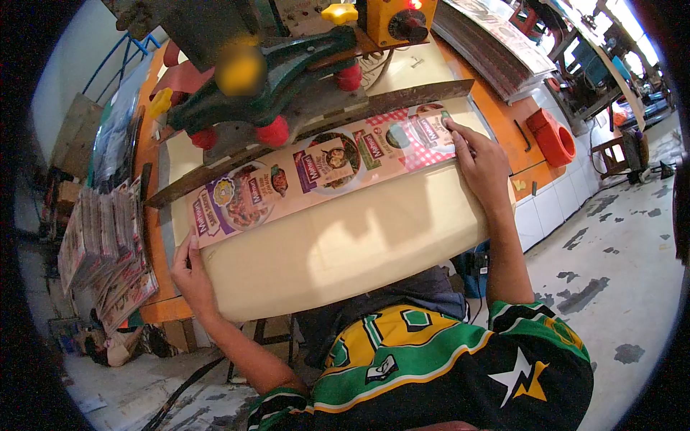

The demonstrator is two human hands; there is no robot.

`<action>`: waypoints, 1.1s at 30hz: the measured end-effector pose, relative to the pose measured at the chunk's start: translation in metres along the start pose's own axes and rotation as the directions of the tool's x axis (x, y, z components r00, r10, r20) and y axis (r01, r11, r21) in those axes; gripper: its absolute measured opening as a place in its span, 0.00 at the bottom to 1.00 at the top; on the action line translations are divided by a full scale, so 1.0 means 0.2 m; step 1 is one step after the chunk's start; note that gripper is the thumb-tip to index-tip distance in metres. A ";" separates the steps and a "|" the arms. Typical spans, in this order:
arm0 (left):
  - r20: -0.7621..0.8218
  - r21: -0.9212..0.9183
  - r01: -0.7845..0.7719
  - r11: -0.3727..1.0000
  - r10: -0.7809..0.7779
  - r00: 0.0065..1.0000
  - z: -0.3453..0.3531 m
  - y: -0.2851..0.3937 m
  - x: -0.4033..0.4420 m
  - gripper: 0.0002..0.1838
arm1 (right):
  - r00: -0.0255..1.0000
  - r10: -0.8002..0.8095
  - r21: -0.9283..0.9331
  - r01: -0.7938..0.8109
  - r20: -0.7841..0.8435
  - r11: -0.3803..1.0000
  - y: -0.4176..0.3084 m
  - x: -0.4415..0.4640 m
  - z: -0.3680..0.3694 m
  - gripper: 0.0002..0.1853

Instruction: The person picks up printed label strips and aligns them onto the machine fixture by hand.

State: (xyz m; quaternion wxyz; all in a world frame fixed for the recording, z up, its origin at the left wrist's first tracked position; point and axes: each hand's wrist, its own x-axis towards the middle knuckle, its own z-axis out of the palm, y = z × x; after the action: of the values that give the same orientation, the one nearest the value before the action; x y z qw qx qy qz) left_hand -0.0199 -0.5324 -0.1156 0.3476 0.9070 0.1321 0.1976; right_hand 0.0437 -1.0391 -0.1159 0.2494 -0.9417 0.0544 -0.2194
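Observation:
A long printed sheet [291,174] with food pictures and labels lies across a cream-coloured board [345,244]. Its far edge runs along a metal guide bar [424,93]. My left hand [192,276] pinches the sheet's left end between thumb and fingers. At the opposite end, my right hand [480,159] holds the corner, with the thumb along the edge. Just beyond the bar stands a dark green machine arm [287,86] with red knobs [273,131].
Stacks of printed sheets [100,244] stand at the left, and another tall stack [496,50] is at the back right. A red, hollow-ended object [552,138] and a black hex key [522,136] lie on the orange table [521,161]. An orange control box [402,21] shows a lit red lamp.

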 end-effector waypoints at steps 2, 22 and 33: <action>-0.002 -0.025 -0.010 1.000 0.010 1.000 0.00 0.00 0.00 0.22 | 1.000 0.002 0.011 -0.002 0.000 1.000 0.00 0.00 0.00 0.15; 0.173 0.171 -0.110 0.979 0.080 0.982 0.04 -0.07 0.36 0.19 | 0.975 -0.087 0.006 0.088 0.205 0.996 0.09 0.28 0.06 0.18; 0.162 0.179 -0.099 0.979 0.070 0.984 0.07 -0.10 0.36 0.19 | 0.979 -0.009 -0.111 0.032 0.204 0.993 0.05 0.26 0.05 0.16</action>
State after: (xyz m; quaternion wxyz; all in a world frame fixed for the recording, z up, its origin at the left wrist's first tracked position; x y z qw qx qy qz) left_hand 0.0480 -0.4988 -0.1198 0.2615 0.9529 0.0841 0.1282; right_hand 0.0954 -1.0540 -0.1074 0.1972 -0.9723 0.0314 -0.1211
